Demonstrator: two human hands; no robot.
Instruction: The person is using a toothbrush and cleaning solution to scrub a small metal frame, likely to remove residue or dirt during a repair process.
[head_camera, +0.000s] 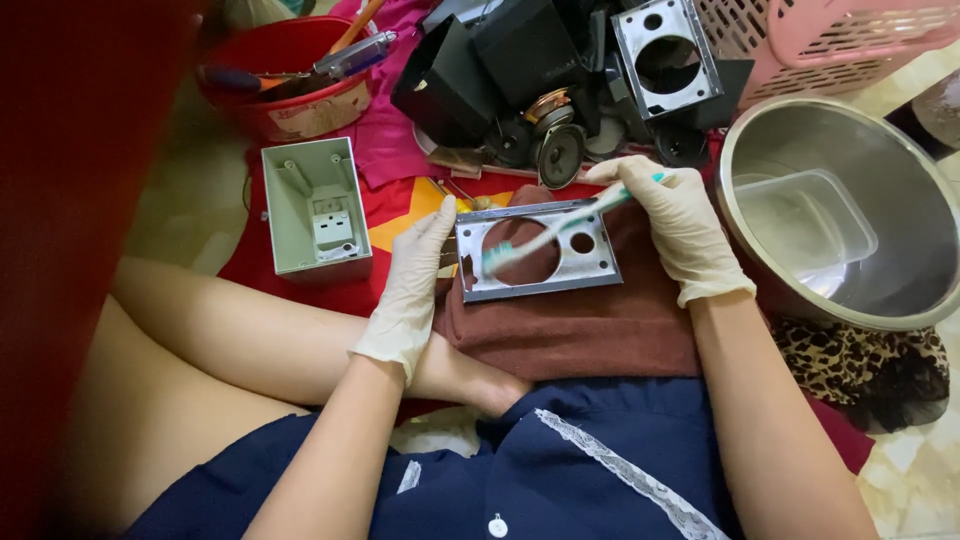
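1. Here, the gloved left hand (415, 285) is pressing down on the left edge of a silver rectangular metal speaker plate with one large and one small round hole (537, 262), fingers flat and together, apparently to keep it from sliding.
2. The gloved right hand (680, 225) is gripping a white-and-teal plastic toothbrush (556, 228), fingers wrapped tight around the handle; the bristles are resting on the plate at the left rim of the large hole.
3. The plate is lying flat on a folded maroon towel (580, 325) spread over the person's lap, likely as padding.
4. A large round stainless-steel bowl (905, 200), holding a clear plastic tub (805, 222), is sitting just right of the towel.
5. A pale green open plastic box (312, 205) is lying off the towel's left edge, with black speaker parts (520, 80) heaped beyond its far edge.
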